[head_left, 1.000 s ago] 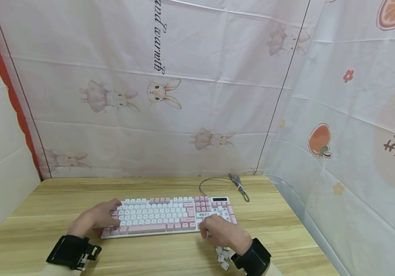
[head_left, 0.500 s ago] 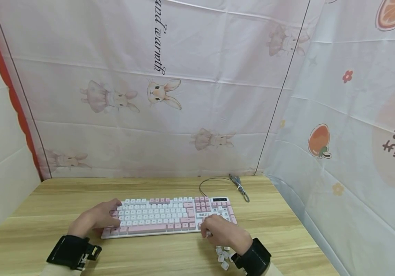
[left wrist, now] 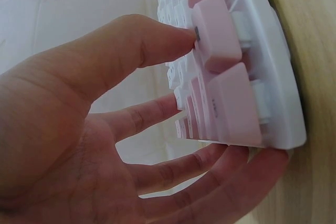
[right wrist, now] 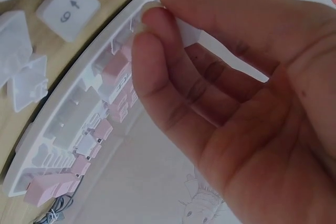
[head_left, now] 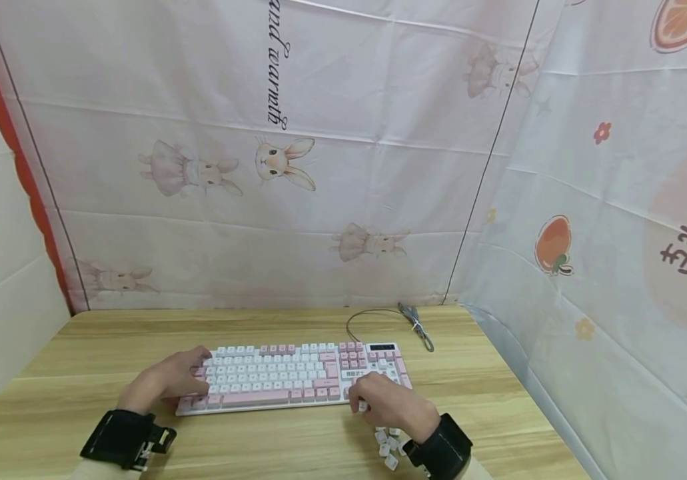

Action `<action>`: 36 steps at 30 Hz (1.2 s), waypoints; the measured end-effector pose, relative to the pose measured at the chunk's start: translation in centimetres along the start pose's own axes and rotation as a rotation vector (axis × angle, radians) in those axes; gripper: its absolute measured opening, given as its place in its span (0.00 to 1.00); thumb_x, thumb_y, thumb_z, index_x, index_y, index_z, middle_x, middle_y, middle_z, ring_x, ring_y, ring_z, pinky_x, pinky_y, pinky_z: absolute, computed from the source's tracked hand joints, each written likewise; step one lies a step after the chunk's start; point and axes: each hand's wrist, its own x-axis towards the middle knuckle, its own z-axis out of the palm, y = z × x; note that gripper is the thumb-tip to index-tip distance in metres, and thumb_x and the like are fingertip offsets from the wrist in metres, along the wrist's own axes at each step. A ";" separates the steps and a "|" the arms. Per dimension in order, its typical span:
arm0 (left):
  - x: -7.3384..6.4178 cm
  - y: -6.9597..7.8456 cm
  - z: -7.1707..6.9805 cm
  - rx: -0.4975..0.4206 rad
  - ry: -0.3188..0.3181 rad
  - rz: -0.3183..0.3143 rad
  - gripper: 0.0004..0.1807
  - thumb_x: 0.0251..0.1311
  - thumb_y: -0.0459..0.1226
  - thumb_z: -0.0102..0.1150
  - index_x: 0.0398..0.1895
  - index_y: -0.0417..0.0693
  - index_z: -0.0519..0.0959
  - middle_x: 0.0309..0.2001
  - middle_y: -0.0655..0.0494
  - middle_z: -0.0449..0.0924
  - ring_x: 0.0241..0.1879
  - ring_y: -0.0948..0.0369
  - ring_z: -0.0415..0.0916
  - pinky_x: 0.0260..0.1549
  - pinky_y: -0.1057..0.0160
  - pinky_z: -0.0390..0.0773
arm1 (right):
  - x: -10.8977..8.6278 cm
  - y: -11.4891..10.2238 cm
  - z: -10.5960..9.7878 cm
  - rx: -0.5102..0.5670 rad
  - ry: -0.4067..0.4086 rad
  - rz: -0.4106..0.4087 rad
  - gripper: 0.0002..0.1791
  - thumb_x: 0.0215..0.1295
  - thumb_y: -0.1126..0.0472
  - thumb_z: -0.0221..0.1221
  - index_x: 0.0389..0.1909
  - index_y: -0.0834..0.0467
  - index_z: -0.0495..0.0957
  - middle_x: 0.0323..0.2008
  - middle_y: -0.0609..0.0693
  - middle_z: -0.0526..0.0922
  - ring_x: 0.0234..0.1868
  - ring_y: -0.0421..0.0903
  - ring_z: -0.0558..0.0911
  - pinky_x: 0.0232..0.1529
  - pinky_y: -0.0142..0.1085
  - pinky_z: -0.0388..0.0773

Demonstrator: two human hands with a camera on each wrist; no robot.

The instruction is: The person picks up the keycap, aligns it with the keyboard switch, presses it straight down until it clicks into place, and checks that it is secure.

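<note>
Wood-grain table (head_left: 259, 447) is spanning lower frame. Keyboard (head_left: 271, 373) is lying lower center, tied cable (head_left: 418, 325) sitting right of center, loose white keycaps (head_left: 384, 449) resting near bottom edge.

Soft, even light over my desk (head_left: 271, 443), duller in the wrist views.
In the head view, pale light spreads across the hanging cloth (head_left: 343, 87), brightest along its creases, and my right hand (head_left: 388, 403) throws a faint, soft-edged shadow; the lettering on the keyboard (head_left: 268, 377) is too small to read. The left wrist view looks dim and bluish, the cloth's print blurred beyond my left hand (left wrist: 100, 129). The right wrist view is hazy, low in contrast.
</note>
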 end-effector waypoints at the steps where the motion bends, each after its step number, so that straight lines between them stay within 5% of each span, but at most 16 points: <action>1: 0.0 0.0 0.0 -0.001 0.001 0.000 0.38 0.58 0.39 0.69 0.70 0.37 0.66 0.68 0.25 0.67 0.48 0.45 0.74 0.30 0.55 0.80 | 0.0 0.0 0.0 0.000 -0.001 0.001 0.13 0.55 0.76 0.66 0.35 0.55 0.87 0.37 0.43 0.88 0.34 0.32 0.78 0.38 0.26 0.77; 36: 0.0 0.0 -0.1 -0.011 -0.024 -0.007 0.38 0.58 0.39 0.69 0.70 0.37 0.65 0.68 0.25 0.66 0.48 0.44 0.73 0.30 0.55 0.80 | -0.5 0.2 -0.6 -0.006 0.030 0.010 0.13 0.59 0.74 0.66 0.41 0.56 0.87 0.38 0.47 0.89 0.31 0.33 0.73 0.36 0.25 0.75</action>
